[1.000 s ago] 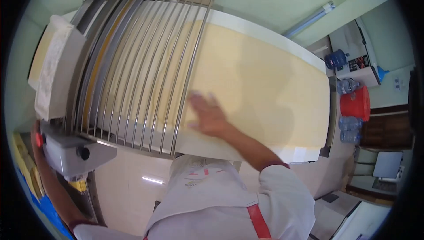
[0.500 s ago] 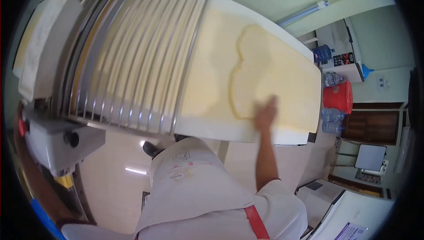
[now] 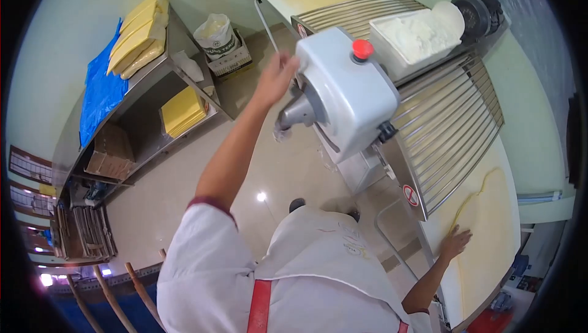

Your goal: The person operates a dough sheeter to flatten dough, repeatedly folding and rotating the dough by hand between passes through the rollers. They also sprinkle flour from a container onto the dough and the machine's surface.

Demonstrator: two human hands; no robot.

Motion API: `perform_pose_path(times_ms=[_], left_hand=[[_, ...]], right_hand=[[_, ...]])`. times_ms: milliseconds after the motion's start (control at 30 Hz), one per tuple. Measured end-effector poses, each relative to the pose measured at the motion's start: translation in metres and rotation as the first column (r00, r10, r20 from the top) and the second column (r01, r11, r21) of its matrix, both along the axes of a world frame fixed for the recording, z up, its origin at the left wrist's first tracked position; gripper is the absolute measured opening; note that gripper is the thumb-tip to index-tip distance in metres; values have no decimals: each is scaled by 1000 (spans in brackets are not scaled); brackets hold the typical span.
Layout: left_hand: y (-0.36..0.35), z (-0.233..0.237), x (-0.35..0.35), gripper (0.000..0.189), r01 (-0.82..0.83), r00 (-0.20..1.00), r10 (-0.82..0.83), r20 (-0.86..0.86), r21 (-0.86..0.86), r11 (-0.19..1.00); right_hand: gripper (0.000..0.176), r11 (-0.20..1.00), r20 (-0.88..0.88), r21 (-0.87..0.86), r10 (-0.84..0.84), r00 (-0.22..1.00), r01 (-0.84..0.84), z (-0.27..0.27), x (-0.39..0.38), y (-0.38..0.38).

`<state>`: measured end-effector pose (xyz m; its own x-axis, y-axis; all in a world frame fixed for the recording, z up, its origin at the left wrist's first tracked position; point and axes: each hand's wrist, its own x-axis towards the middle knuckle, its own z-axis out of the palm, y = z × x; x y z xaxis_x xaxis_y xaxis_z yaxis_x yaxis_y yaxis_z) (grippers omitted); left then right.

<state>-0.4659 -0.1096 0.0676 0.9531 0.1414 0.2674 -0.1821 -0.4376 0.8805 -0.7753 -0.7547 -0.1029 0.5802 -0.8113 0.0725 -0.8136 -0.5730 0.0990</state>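
Note:
My left hand [image 3: 277, 77] is raised at the near side of the grey machine housing [image 3: 349, 88], close to its edge, fingers apart and nothing visible in them. Lower right, my right hand [image 3: 454, 244] lies with spread fingers on a sheet of pale yellow dough [image 3: 484, 229] near its curved edge. The dough rests on the white bed of the machine [image 3: 433, 229]. A metal bar guard [image 3: 450, 131] spans the bed between the housing and my right hand. The housing carries a red knob [image 3: 362, 49] on top and a black knob [image 3: 387, 131].
A white tub of flour [image 3: 413, 39] sits on the machine, with a second guard [image 3: 361, 11] beyond it. At left, a metal shelf [image 3: 138, 103] bears yellow packs [image 3: 141, 33] and blue plastic [image 3: 104, 88]. A white sack [image 3: 215, 36] stands in a box behind.
The view has swung left towards the machine housing and shelf. My left hand has come up beside the housing. My right hand remains over the dough, now with its fingers spread on it.

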Motion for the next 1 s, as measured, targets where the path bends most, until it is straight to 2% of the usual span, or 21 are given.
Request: perform_pose_path(times_ms=[33,67,133,233,333,433,533,733,833,933,967,1000], left_hand=[[15,-5,-30,55,233,952,-246,-181,-93,968],[24,-34,-47,62,375,888,-413,-203,-200,905],[35,-87,-73,58,522,759,-616,-210,-367,769],[17,-126,-88,43,324,930,-365,-53,-352,878],[7,-131,-86,34,120,992,-117,38,-116,986],[8,-133,-83,29,101,992,-97,75,-47,994],[19,-126,-75,29,132,965,-134,227,27,991],[20,-120,-76,29,163,973,-153,170,-45,986],[22,-118,-76,29,184,978,-178,105,-53,981],[19,-116,-76,28,176,977,-171,124,-26,984],[19,-116,-75,28,178,976,-173,129,-33,983],[19,-118,-74,27,181,975,-175,133,-35,983]], right_hand=[[72,1000,1,-1,28,1000,-28,-3,-1,8],[71,998,-7,-9,58,998,-58,-2,-3,14],[67,994,50,5,113,992,-114,3,4,38],[65,984,88,22,174,981,-177,6,22,57],[62,968,132,23,246,960,-251,3,36,65],[59,952,150,38,296,943,-305,9,45,85],[55,919,181,38,381,907,-393,3,48,90],[48,821,239,-55,563,791,-568,-5,45,87],[46,857,366,77,451,814,-509,2,53,81],[45,967,557,194,30,830,-165,46,66,95],[46,982,633,45,113,766,-182,51,75,95],[45,966,694,-21,199,692,-256,66,92,112]])
